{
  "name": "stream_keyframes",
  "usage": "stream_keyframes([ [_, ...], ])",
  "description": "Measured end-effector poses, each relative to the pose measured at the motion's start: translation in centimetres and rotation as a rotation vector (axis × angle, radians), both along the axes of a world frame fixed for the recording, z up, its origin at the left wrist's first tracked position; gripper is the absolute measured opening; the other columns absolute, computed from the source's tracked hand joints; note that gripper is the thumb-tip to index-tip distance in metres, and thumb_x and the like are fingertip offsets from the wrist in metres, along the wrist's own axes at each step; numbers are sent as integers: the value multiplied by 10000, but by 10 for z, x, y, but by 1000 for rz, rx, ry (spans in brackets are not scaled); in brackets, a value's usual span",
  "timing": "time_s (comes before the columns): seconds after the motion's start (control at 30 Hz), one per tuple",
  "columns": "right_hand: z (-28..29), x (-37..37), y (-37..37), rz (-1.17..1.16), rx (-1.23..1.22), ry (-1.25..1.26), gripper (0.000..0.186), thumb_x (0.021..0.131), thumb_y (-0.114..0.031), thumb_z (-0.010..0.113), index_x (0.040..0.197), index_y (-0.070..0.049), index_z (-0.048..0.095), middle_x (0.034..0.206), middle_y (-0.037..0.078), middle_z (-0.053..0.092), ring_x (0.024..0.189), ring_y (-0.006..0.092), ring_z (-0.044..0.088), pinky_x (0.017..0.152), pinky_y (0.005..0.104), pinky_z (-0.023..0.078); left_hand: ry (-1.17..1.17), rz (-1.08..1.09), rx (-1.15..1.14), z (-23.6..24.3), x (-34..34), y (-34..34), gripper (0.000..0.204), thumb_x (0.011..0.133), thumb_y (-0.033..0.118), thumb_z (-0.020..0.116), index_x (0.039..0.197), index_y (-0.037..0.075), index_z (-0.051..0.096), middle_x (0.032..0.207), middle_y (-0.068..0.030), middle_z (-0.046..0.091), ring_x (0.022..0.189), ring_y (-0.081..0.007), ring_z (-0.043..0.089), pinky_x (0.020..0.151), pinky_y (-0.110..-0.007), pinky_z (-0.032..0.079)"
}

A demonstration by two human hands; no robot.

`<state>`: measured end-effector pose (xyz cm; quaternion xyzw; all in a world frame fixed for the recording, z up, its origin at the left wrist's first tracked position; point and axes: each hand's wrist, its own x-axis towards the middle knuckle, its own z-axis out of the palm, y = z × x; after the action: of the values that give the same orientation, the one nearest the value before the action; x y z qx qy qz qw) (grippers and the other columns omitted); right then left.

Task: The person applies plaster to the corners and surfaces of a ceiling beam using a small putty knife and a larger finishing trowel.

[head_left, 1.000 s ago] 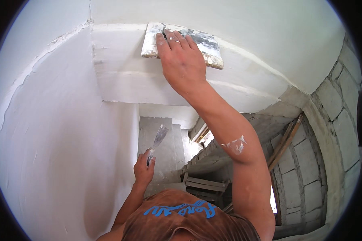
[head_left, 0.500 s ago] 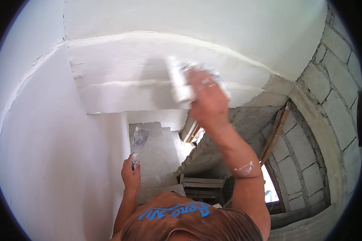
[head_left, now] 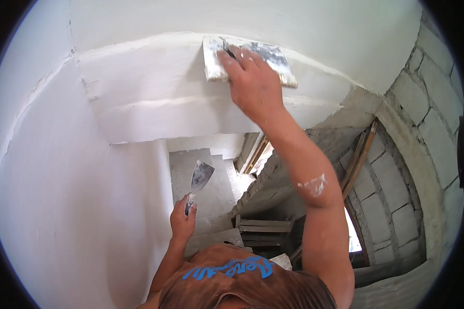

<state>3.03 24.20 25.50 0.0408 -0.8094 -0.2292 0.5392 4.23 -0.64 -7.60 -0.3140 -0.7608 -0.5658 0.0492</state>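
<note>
My right hand (head_left: 255, 87) grips a wide, plaster-smeared flat trowel (head_left: 282, 67) against the white plastered beam (head_left: 154, 77), near its upper ridge line. White plaster also marks my right forearm near the elbow. Lower down, my left hand (head_left: 183, 219) is closed on the handle of a putty knife (head_left: 202, 174), whose smeared grey blade points upward, away from the beam and over the concrete steps.
A smooth white wall (head_left: 62, 185) stands on my left. Concrete steps (head_left: 211, 206) lie below, beside dark wooden slats (head_left: 263, 225). At the right are a block wall (head_left: 423, 98), leaning timber boards (head_left: 358, 159) and a bright opening (head_left: 353, 237).
My right hand swept the trowel down from the upper ridge, then back up to it. My left hand and knife shifted left, then back right; the knife's blade now turns more to the right.
</note>
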Motion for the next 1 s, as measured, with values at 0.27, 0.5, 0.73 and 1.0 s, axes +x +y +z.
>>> stream_keyframes([
  [0.27, -2, 6, -77, 161, -30, -85, 362, 827, -36, 572, 1183, -37, 640, 1163, 190, 669, 1097, 377, 630, 942, 456, 516, -40, 40, -17, -3, -4, -14, 375, 929, 189, 652, 1263, 23, 613, 941, -160, 634, 796, -300, 626, 732, -375, 506],
  [0.5, 26, -67, -96, 226, 54, 89, 289, 815, -69, 596, 1083, 16, 660, 1144, 241, 658, 1042, 385, 644, 909, 468, 511, -67, 5, -19, 11, -1, -13, 376, 935, 174, 644, 1267, 1, 604, 1051, -175, 672, 936, -270, 658, 858, -360, 506],
  [0.73, -46, -20, -145, 115, -190, -506, 292, 857, -129, 565, 1133, -54, 622, 1052, 187, 658, 1006, 364, 633, 829, 446, 548, -73, 20, 52, -15, -1, -16, 387, 942, 209, 643, 1259, -9, 605, 965, -178, 657, 877, -300, 652, 801, -383, 509],
  [1.0, -203, 104, -73, 159, -693, -337, 509, 760, -79, 659, 1266, -98, 609, 1140, 138, 635, 1056, 319, 597, 937, 447, 476, -581, -172, -172, -75, -41, -2, 237, 986, 180, 569, 1133, 3, 626, 753, -18, 612, 538, -55, 455, 482, -239, 365],
])
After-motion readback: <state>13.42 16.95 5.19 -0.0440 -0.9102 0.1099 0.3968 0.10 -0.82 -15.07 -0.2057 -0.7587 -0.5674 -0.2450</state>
